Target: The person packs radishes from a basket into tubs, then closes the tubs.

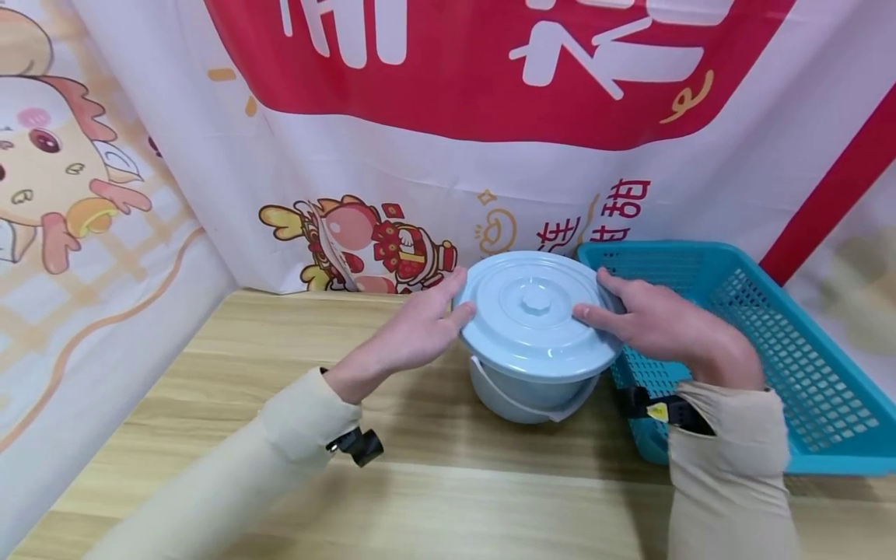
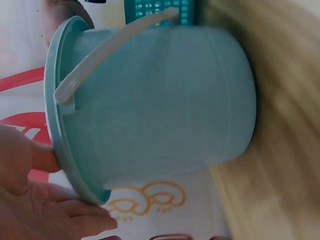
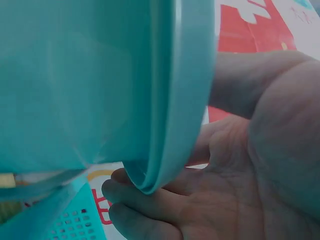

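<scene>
A light blue bucket stands on the wooden table, topped by a round lid with a small central knob. Its pale carrying handle hangs down the near side. At the lid's left edge, my left hand holds the rim, thumb on the edge and the other fingers stretched along the far side. My right hand grips the opposite edge, thumb over the top; in the right wrist view its fingers reach under the rim.
Close on the bucket's right is a teal perforated basket, partly behind my right arm. Printed white cloth hangs behind and at the left of the wooden table. Each wrist carries a small black camera.
</scene>
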### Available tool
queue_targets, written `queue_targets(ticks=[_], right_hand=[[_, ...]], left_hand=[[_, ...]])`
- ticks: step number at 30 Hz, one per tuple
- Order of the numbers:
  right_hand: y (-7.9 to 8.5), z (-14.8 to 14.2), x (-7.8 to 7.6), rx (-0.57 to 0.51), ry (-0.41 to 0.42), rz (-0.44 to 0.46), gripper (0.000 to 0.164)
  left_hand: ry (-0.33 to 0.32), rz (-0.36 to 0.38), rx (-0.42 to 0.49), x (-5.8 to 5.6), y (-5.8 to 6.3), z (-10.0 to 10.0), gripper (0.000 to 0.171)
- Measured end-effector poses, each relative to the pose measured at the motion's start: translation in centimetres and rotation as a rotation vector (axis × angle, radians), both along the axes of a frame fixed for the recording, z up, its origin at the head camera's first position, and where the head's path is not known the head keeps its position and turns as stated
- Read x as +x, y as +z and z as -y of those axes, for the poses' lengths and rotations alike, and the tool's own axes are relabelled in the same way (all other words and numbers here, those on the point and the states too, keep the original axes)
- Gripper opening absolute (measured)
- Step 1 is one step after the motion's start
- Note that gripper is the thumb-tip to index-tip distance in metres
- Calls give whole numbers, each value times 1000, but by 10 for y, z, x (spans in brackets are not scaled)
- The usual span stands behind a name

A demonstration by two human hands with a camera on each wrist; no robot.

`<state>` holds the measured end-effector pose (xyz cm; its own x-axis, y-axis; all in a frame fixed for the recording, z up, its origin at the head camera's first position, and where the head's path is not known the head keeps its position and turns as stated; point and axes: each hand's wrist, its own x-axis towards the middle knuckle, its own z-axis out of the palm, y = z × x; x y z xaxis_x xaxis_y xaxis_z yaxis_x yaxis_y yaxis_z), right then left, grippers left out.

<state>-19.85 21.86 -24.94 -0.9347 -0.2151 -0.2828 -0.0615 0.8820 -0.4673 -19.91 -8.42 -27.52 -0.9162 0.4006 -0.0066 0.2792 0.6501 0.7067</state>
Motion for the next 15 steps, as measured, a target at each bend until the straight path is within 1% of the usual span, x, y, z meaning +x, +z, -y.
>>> queue_targets(ticks=[2,4,7,10,15], right_hand=[[1,2,-1,28,17,-1,109],[3,6,-3,58,35,-11,108],[5,11,-4,103,60,-38,107],[6,11,-4,151,72,-81,108],[5,2,-2,222,51,-175,114]], left_hand=[[-32,-49,-97,0,3,2,66],[-48,-94,-183,-1,6,4,66],[-42,-143,-296,0,10,7,67],[-28,-165,-364,0,12,8,70],[-14,-230,-469,-2,12,6,75]])
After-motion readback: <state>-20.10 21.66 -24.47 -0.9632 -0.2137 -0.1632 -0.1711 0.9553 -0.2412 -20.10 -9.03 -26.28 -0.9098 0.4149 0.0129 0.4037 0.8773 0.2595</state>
